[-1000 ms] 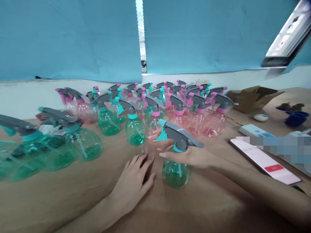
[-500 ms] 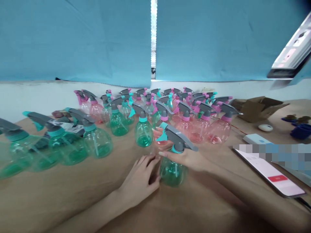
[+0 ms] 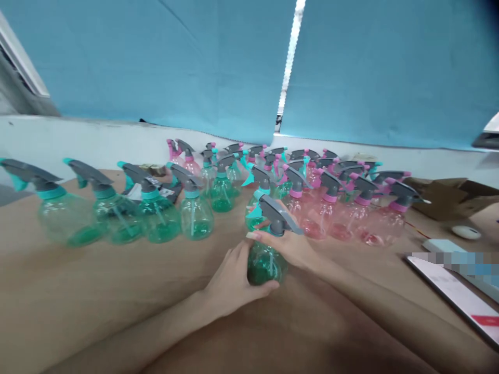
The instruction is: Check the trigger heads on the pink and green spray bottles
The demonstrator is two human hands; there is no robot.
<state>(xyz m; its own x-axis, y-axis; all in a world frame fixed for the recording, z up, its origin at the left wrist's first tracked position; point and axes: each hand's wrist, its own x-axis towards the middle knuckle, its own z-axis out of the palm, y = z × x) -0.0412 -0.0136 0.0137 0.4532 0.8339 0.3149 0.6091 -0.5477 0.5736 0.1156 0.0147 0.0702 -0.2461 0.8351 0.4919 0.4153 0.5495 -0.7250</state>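
One green spray bottle (image 3: pixel 264 267) is in front of me at the counter (image 3: pixel 117 291), my left grip (image 3: pixel 232 278) wrapped around its body, my right grip (image 3: pixel 292 246) clasping its neck. Its spray head (image 3: pixel 276 212) looks already fitted; letting go is not yet done. Four green bottles (image 3: pixel 158 221) stand at left, likewise topped.
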